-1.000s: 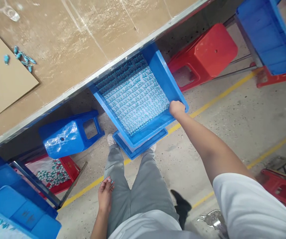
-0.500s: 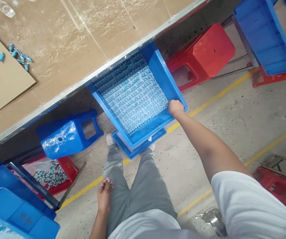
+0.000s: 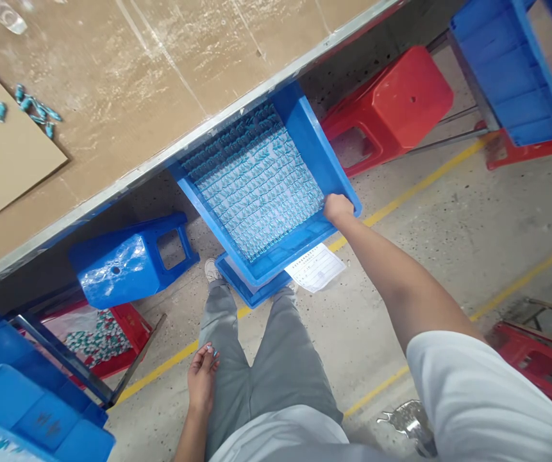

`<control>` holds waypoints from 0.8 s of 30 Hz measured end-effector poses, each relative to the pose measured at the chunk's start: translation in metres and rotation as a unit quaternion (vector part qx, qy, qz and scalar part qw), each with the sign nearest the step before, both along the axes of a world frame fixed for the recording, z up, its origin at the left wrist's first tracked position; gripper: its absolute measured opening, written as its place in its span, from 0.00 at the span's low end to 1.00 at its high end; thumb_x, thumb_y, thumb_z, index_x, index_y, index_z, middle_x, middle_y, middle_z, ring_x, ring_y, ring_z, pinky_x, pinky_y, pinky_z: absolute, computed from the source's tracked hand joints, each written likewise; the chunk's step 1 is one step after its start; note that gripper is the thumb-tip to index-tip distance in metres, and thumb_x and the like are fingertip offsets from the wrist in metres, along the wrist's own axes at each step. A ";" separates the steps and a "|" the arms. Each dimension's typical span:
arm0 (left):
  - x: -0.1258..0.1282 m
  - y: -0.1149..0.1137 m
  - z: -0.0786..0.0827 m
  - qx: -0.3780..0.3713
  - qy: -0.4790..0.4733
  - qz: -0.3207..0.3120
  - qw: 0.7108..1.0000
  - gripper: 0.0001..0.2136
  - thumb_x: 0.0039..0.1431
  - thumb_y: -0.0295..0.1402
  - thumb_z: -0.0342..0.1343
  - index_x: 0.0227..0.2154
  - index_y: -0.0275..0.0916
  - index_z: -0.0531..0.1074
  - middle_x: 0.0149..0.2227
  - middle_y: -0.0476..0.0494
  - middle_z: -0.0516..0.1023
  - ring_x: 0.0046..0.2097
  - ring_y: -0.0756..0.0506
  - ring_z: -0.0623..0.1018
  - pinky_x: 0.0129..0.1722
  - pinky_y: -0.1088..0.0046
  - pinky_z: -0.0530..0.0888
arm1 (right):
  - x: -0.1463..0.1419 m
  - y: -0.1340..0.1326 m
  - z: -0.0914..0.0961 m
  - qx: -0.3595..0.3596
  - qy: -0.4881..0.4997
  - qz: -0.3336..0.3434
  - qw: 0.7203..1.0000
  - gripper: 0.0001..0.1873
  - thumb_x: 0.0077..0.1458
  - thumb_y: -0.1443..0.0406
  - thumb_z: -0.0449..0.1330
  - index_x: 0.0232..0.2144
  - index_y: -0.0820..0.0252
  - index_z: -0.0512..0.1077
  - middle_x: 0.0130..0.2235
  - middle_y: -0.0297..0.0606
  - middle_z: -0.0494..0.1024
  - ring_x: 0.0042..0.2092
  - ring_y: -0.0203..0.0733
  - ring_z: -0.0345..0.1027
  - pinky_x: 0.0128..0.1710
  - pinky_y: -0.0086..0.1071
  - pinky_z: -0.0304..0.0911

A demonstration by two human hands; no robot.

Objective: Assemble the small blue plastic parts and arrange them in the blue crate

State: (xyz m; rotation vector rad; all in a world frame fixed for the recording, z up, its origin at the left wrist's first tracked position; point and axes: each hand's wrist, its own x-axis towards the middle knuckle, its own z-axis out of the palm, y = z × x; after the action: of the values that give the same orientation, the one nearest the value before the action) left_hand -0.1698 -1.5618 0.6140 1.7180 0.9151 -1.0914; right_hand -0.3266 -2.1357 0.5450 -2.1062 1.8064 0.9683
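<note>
A blue plastic crate [image 3: 304, 247] juts out from under the table edge, tilted in my view. On its white lining lie many rows of small teal pieces [image 3: 261, 186]. My right hand [image 3: 338, 210] is closed at the crate's near right corner, gripping its wall; the fingertips are hidden. My left hand [image 3: 202, 369] hangs low beside my left thigh. Its fingers are pinched on a small blue-and-white piece [image 3: 215, 353], mostly covered. Below the crate's near side, a printed white paper slip [image 3: 317, 267] sticks out over the floor.
Another blue crate [image 3: 256, 298] sits lower, by my feet. A blue stool [image 3: 117, 266] stands left and a red stool [image 3: 408, 96] right. The brown table [image 3: 170, 58] carries cardboard [image 3: 11, 141] with loose teal pieces. Stacked blue crates [image 3: 511, 70] are at far right.
The white paper slip has come out from beneath the crate to the right and now shows its printed face. Both hands and the crate have barely moved.
</note>
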 end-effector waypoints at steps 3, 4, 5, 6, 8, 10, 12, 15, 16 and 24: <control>0.000 -0.001 0.000 0.003 0.002 0.007 1.000 0.23 0.36 0.37 0.76 0.37 0.36 0.78 0.38 0.45 0.77 0.36 0.47 0.78 0.31 0.76 0.74 | 0.001 0.001 0.003 0.002 0.005 0.006 1.000 0.18 0.55 0.74 0.57 0.47 0.67 0.79 0.46 0.57 0.80 0.48 0.54 0.76 0.48 0.39 0.71; 0.001 -0.001 0.001 0.004 0.003 0.009 1.000 0.22 0.36 0.37 0.76 0.36 0.36 0.78 0.38 0.46 0.77 0.36 0.47 0.78 0.31 0.76 0.74 | 0.001 0.001 0.005 0.000 0.008 0.010 1.000 0.19 0.56 0.74 0.57 0.47 0.66 0.79 0.46 0.57 0.80 0.49 0.54 0.76 0.47 0.40 0.71; 0.001 -0.002 0.001 0.004 0.003 0.011 1.000 0.22 0.36 0.36 0.76 0.36 0.36 0.78 0.37 0.46 0.77 0.36 0.47 0.78 0.31 0.75 0.74 | 0.001 0.002 0.007 -0.004 0.010 0.016 1.000 0.19 0.56 0.74 0.56 0.47 0.65 0.79 0.46 0.57 0.80 0.49 0.55 0.76 0.47 0.40 0.71; 0.001 -0.003 0.002 0.004 0.002 0.011 1.000 0.22 0.36 0.36 0.76 0.36 0.36 0.78 0.37 0.46 0.77 0.36 0.47 0.78 0.31 0.75 0.74 | 0.000 0.002 0.009 -0.010 0.011 0.027 1.000 0.19 0.56 0.74 0.55 0.47 0.65 0.79 0.46 0.57 0.80 0.48 0.55 0.76 0.46 0.41 0.71; 0.002 -0.004 0.003 0.004 0.001 0.009 1.000 0.23 0.35 0.37 0.76 0.36 0.37 0.78 0.36 0.46 0.77 0.35 0.47 0.78 0.32 0.75 0.74 | -0.003 0.002 0.013 -0.021 0.011 0.063 0.998 0.19 0.58 0.74 0.53 0.47 0.65 0.79 0.45 0.58 0.79 0.48 0.56 0.76 0.45 0.41 0.71; 0.002 -0.004 0.003 0.003 0.000 0.006 1.000 0.25 0.33 0.39 0.76 0.36 0.37 0.78 0.36 0.47 0.77 0.35 0.48 0.78 0.32 0.75 0.73 | -0.006 0.002 0.017 -0.025 0.007 0.103 0.994 0.19 0.60 0.73 0.52 0.47 0.64 0.79 0.44 0.58 0.79 0.47 0.55 0.76 0.44 0.40 0.70; 0.001 -0.004 0.003 0.003 0.002 0.000 1.000 0.26 0.32 0.40 0.76 0.37 0.37 0.77 0.37 0.47 0.77 0.36 0.48 0.78 0.33 0.74 0.73 | -0.009 0.001 0.019 -0.021 -0.001 0.133 0.991 0.19 0.62 0.71 0.51 0.50 0.61 0.77 0.45 0.57 0.80 0.46 0.54 0.76 0.44 0.40 0.70; 0.000 -0.004 0.002 0.005 0.004 -0.010 1.000 0.26 0.34 0.42 0.76 0.37 0.37 0.77 0.37 0.47 0.78 0.36 0.47 0.79 0.34 0.73 0.73 | -0.011 0.000 0.019 -0.001 -0.007 0.170 0.985 0.21 0.64 0.69 0.51 0.55 0.58 0.75 0.45 0.54 0.80 0.46 0.52 0.76 0.44 0.38 0.69; 0.000 -0.003 0.002 0.005 0.004 -0.011 1.000 0.26 0.34 0.42 0.76 0.37 0.38 0.77 0.37 0.47 0.78 0.36 0.47 0.79 0.34 0.73 0.73 | -0.011 -0.001 0.018 0.006 -0.005 0.183 0.983 0.21 0.64 0.69 0.50 0.55 0.58 0.74 0.45 0.53 0.80 0.46 0.52 0.76 0.44 0.37 0.68; -0.001 0.000 0.002 0.003 0.011 -0.003 1.000 0.30 0.28 0.45 0.77 0.38 0.38 0.77 0.36 0.48 0.77 0.37 0.48 0.78 0.36 0.74 0.72 | -0.010 -0.006 0.009 0.032 0.007 0.237 0.971 0.20 0.63 0.71 0.48 0.52 0.64 0.73 0.43 0.55 0.80 0.45 0.52 0.76 0.43 0.37 0.67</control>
State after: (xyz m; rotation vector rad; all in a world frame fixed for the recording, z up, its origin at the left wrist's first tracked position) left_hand -0.1707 -1.5621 0.6158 1.7185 0.9289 -1.1140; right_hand -0.3369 -2.1416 0.5537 -2.5498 1.2734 1.1232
